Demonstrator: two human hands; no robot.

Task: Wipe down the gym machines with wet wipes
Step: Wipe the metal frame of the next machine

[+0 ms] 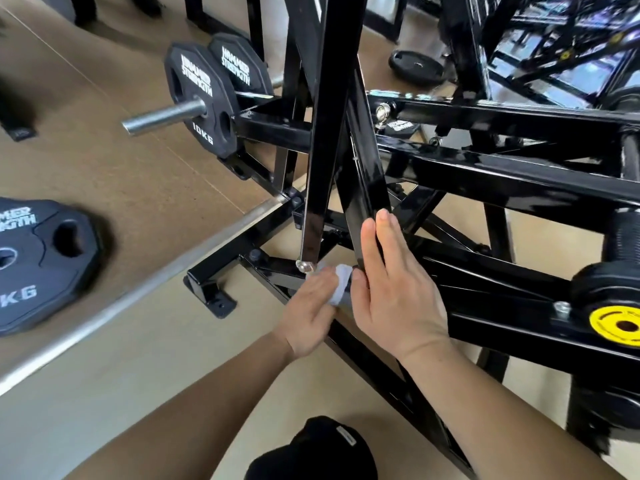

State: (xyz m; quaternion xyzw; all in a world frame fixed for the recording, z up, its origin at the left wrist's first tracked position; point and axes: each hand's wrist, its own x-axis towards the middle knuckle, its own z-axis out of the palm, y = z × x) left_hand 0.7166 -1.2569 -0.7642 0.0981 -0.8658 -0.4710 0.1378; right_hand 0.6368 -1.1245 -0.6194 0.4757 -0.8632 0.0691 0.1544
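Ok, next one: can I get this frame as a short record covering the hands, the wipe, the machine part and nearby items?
activity: wiping a gym machine frame
left hand: holds crumpled white wet wipe against low black steel frame bar
right hand: flat, fingers straight, on slanted glossy black bar
nearby: black 10 kg weight plate on steel peg; black weight plate on the floor

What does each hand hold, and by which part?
The left hand grips the bunched wipe by its left side; the right hand lies flat on a bar, holding nothing.
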